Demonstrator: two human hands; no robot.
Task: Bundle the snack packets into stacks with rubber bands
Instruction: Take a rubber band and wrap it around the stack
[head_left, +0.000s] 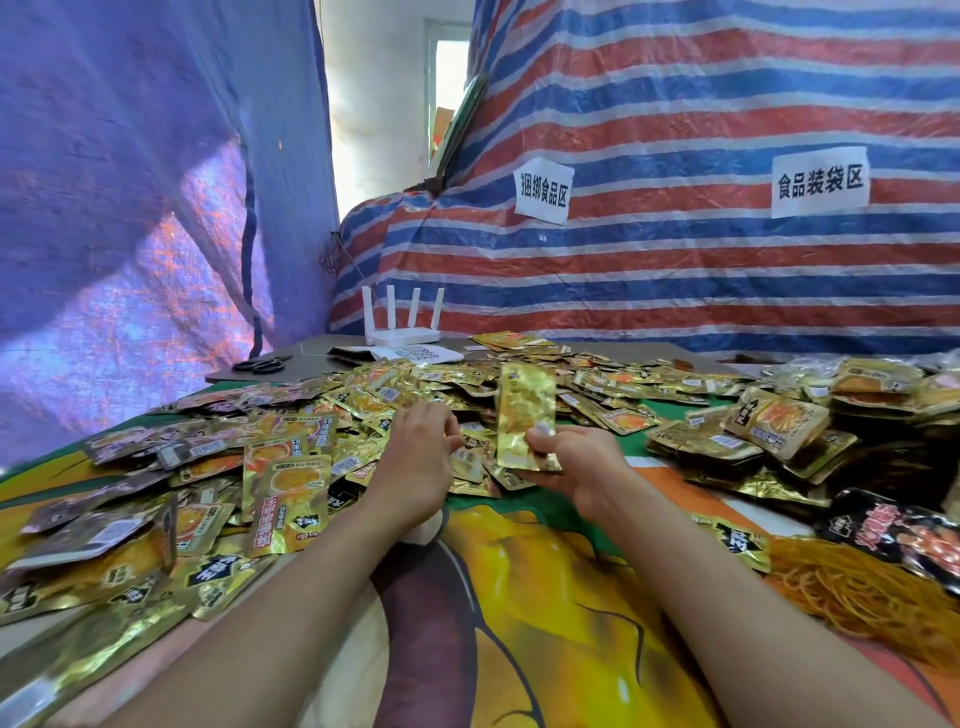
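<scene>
Across the table: a cloth (545, 582) printed in orange, yellow and green covers most of the table (311, 364); bare grey top shows only at the far left.
Room: a tarp (675, 270) striped red, white and blue hangs just behind the table, with two paper signs (544, 189) on it; a purple tarp (130, 208) closes the left side, and a bright gap opens between them.
Far edge: a white router (402, 325) with four antennas, black scissors (260, 364), and a QR sheet (415, 355) between them.
Packets (291, 447): gold foil with an orange picture and a black label, lying loose and overlapping from the near left corner across the middle to the far side.
Bundles (769, 421): piled on the right.
Rubber bands (857, 592): a yellow-orange heap at the near right, touching dark packets (893, 530).
Right hand (566, 457): clasps a thin stack (524, 415) by its lower end, held upright above the pile, plain gold side showing.
Left hand (421, 447): over the pile just beside the stack, fingers bent down onto packets; whether it grips one cannot be told.
Open room: bare cloth lies between the forearms down to the near edge; left and right of it are crowded.
</scene>
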